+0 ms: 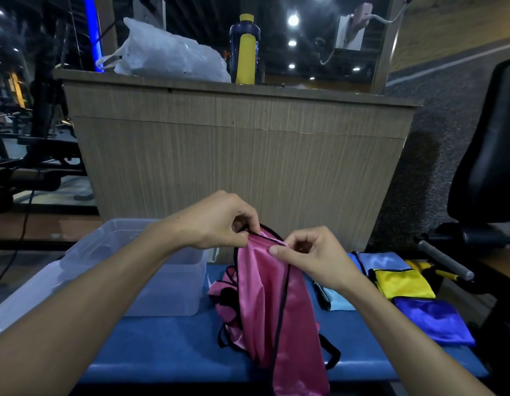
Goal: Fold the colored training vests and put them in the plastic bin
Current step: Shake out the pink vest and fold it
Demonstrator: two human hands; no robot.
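Two hands — left hand (219, 221), right hand (311, 255) — pinching glossy pink vest (265, 304)

We see the bin (139, 270) at frame left on the worktop (168, 347), the held vest (271, 298) centre, folded vests (405, 284) at right.

Surface: padded blue bench (168, 347) in front of me.
At 10 o'clock: clear plastic bin (174, 284), standing on the pad.
At 12 o'clock: bunched pink satin vest with black trim (228, 295), its lower folds on the pad.
At 2 o'clock: folded light-blue vest (338, 301), yellow vest (402, 284), royal-blue vest (436, 321), side by side.
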